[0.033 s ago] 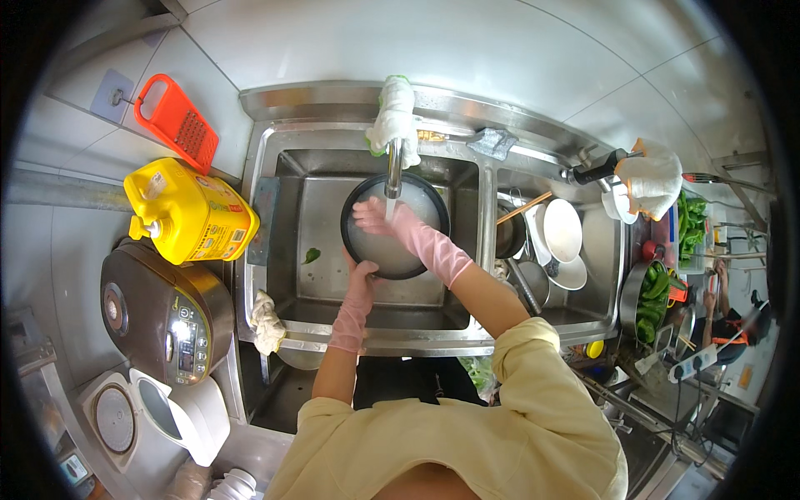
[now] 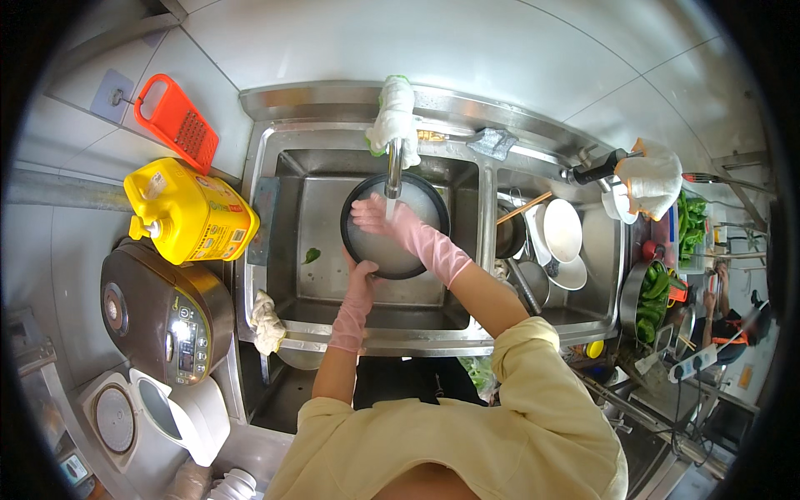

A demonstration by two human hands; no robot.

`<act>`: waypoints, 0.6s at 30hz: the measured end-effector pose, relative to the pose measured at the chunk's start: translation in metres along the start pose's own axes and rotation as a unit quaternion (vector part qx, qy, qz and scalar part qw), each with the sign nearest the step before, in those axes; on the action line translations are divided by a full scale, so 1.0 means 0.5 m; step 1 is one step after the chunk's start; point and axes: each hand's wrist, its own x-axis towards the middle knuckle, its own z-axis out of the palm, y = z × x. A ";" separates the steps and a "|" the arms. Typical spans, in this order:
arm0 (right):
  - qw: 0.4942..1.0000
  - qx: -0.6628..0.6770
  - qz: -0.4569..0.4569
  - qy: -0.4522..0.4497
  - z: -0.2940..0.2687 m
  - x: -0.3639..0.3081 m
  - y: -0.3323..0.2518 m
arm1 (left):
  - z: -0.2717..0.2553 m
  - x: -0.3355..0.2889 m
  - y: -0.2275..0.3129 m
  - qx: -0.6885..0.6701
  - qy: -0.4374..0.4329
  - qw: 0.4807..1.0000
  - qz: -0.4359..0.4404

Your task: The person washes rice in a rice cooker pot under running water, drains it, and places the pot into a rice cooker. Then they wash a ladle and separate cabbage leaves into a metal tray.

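- Pot (image 2: 348, 227), dark and round, sits in the left basin (image 2: 312, 208), nearer its right edge than its left, with cloudy water (image 2: 396, 248) inside.
- Left hand (image 2: 362, 275), pink-gloved, has the pot's near rim pinched, thumb on top; the fingers underneath are hidden.
- Right hand (image 2: 385, 217), gloved too, lies inside the pot, fingers straight and together, nothing seen in its grasp!
- And the weight? Probably considerable with that liquid; stiff walls, likely slick when wet, tough rather than fragile. Best hold, I'd say: opposite sides of the rim, kept level against slopping.
- Overhead, the faucet (image 2: 394, 171) crowds things, water streaming beside the right hand; any straight lift would meet that spout.
- Over to the right, the divider (image 2: 487, 217) blocks sideways travel; beyond it, chopsticks (image 2: 525, 208) and white bowls (image 2: 562, 232) fill the right basin's left half.
- Left of the pot, one green leaf (image 2: 312, 255) lies well apart.
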 end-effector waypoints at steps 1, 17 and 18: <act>0.998 0.053 0.000 -0.024 -0.008 0.013 0.004 | -0.001 0.000 0.000 0.002 0.004 1.000 0.000; 0.969 -0.237 -0.042 0.049 0.030 -0.188 -0.052 | 0.013 -0.003 0.005 0.035 0.000 0.999 0.000; 0.960 -0.271 -0.044 0.058 0.035 -0.199 -0.063 | 0.015 -0.003 0.004 0.039 -0.006 0.999 0.000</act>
